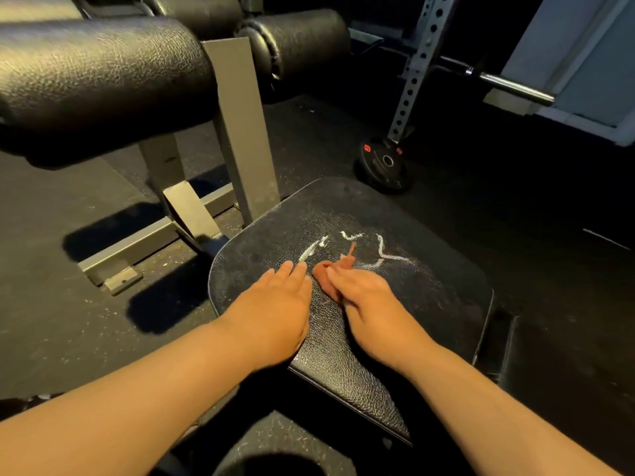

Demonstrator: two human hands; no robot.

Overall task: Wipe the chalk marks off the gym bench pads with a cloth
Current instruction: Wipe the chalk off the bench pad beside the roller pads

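A black padded bench seat (429, 293) fills the middle of the head view, with white chalk marks (385, 254) scrawled across its far half. My right hand (364, 297) lies on the pad and presses a small reddish-orange cloth (335, 269) beneath its fingers, just short of the chalk. The cloth is mostly hidden by the hand; a thin corner sticks out toward the marks. My left hand (275, 304) rests flat on the pad beside it, fingers straight, tips near the leftmost chalk stroke.
Black roller pads (103, 84) on a grey steel frame (240, 132) stand close at the upper left. A weight plate (385, 166) leans by a perforated rack upright (412, 73). A barbell end (515, 87) juts out at upper right. Dark rubber floor surrounds the bench.
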